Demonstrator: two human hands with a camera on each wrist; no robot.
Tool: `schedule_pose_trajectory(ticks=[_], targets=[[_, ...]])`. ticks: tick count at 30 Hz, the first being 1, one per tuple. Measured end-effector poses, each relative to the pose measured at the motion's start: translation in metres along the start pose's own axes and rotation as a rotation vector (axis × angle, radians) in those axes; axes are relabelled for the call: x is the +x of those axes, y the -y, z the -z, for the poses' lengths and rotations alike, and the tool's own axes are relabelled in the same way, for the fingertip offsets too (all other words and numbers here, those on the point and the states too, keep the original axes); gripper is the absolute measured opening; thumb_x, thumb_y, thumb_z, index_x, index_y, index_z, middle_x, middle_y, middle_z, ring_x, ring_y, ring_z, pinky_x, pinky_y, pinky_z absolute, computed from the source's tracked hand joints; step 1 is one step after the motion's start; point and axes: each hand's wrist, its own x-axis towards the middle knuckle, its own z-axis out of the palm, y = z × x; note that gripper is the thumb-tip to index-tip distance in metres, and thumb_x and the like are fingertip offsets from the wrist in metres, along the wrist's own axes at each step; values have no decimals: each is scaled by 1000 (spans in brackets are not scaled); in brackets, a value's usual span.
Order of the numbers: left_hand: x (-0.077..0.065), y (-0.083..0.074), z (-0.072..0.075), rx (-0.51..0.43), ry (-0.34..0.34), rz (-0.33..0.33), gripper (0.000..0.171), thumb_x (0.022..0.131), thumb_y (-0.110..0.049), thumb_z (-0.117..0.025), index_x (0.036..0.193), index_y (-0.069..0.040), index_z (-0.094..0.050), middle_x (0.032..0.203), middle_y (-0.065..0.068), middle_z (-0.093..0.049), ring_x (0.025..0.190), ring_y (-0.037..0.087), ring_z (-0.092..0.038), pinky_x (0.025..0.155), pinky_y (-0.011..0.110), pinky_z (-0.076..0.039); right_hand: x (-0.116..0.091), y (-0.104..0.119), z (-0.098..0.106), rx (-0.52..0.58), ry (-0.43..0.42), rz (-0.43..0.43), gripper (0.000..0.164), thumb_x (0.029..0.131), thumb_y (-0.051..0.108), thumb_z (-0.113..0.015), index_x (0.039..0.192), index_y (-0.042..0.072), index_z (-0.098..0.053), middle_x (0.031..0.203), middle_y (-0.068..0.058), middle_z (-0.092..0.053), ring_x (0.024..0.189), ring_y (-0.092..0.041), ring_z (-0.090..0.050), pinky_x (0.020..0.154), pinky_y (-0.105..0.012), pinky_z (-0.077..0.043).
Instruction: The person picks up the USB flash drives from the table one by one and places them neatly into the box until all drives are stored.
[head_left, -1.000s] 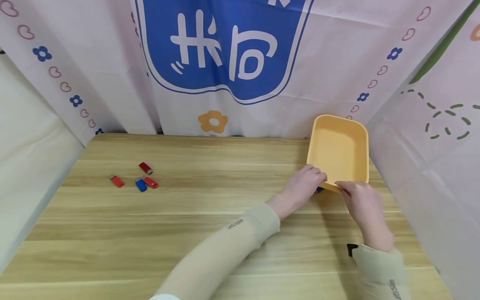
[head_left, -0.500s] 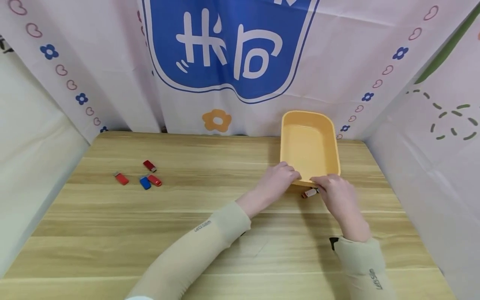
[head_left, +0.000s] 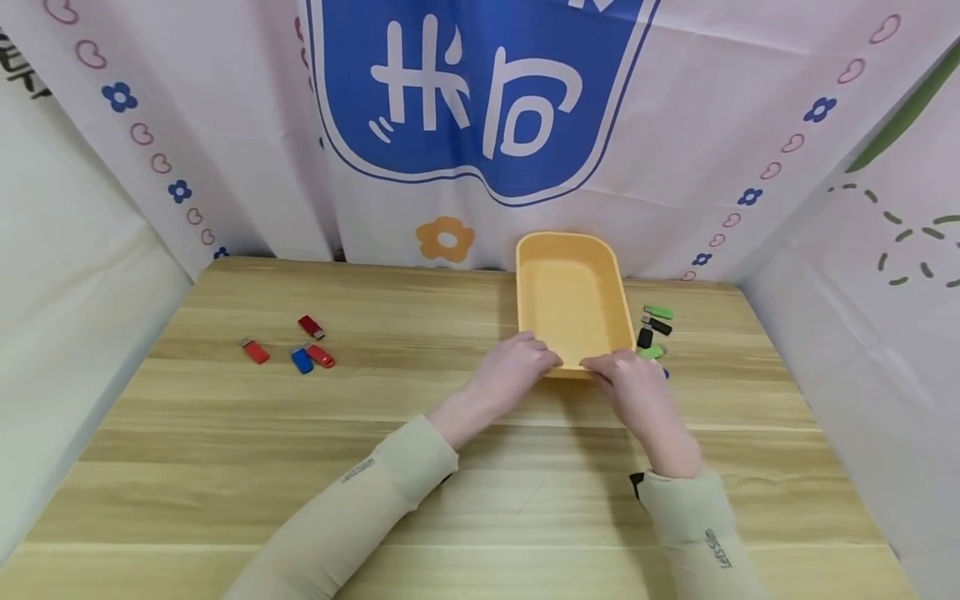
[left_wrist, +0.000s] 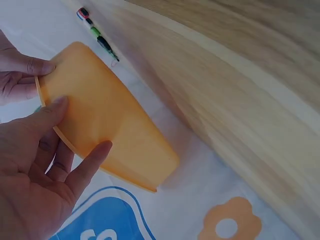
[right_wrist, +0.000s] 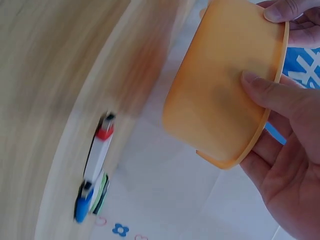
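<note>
Both my hands hold a yellow-orange plastic bin (head_left: 573, 308) by its near rim, toward the back of the table. My left hand (head_left: 510, 367) grips the left part of that rim, and my right hand (head_left: 637, 400) grips beside it near the right corner. In the left wrist view the left thumb presses the bin's outer wall (left_wrist: 100, 110) while other fingers curl over the edge. The right wrist view has the right thumb likewise on the outer wall (right_wrist: 220, 75). Right of the bin lie several USB sticks, among them a green one (head_left: 659, 312) and a black one (head_left: 657, 326).
At the left of the wooden table (head_left: 420, 517) lie a red USB stick (head_left: 256, 350), a dark red one (head_left: 311, 326) and a blue one (head_left: 302, 360) against another red one (head_left: 320, 355). A printed curtain (head_left: 375, 217) hangs behind the table's back edge; fabric walls flank the sides.
Both hands have carried the bin leftward from the right end of the table. The USB sticks on the right, mostly hidden by the bin before, now show. The left-side sticks lie unchanged.
</note>
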Motion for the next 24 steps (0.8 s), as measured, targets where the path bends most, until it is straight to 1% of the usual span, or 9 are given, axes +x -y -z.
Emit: schedule_pose_trajectory(ticks=[2, 6, 12, 15, 18, 21, 24], targets=[[-5, 5, 0, -6, -17, -1, 15, 93, -17, -67, 101, -19, -79, 96, -5, -78, 88, 15, -66, 79, 25, -54, 3, 4, -4, 10, 3, 10, 12, 87, 7, -74, 97, 9, -79, 92, -10, -78, 84, -29, -73, 73, -46, -59], [-17, 15, 3, -37, -39, 23, 13, 91, -15, -70, 99, -18, -80, 95, -5, -78, 88, 15, -68, 78, 26, -56, 9, 13, -12, 7, 15, 29, 12, 87, 9, -75, 97, 11, -79, 92, -8, -78, 84, -28, -73, 72, -44, -59], [-35, 28, 8, -47, -28, 78, 13, 87, -12, -74, 97, -20, -80, 93, -6, -78, 88, 15, -69, 74, 29, -58, 16, 29, -24, 8, 21, 61, 11, 87, 11, -75, 96, 15, -80, 93, -5, -78, 85, -25, -74, 69, -43, -59], [-42, 33, 10, -54, -2, 102, 14, 87, -10, -75, 97, -20, -80, 93, -6, -77, 89, 16, -70, 72, 30, -59, 18, 35, -29, 17, 41, 71, 12, 88, 12, -75, 97, 16, -80, 94, -3, -78, 86, -23, -74, 71, -42, -59], [-48, 38, 14, -66, 35, 110, 15, 88, -10, -75, 98, -20, -80, 94, -5, -77, 91, 17, -70, 74, 32, -59, 20, 41, -32, 20, 55, 76, 12, 88, 11, -75, 98, 17, -80, 94, -2, -78, 86, -22, -73, 71, -43, -59], [-51, 42, 19, -80, 81, 105, 14, 88, -10, -74, 98, -19, -79, 95, -5, -77, 92, 18, -71, 76, 33, -59, 21, 46, -34, 29, 61, 88, 13, 88, 11, -75, 97, 17, -80, 95, -2, -78, 86, -22, -74, 71, -42, -59], [-53, 46, 23, -101, 145, 110, 13, 88, -10, -75, 97, -18, -79, 96, -5, -77, 92, 17, -71, 77, 34, -59, 21, 49, -38, 35, 70, 107, 12, 88, 12, -75, 96, 19, -80, 94, 0, -78, 85, -21, -74, 72, -41, -59]])
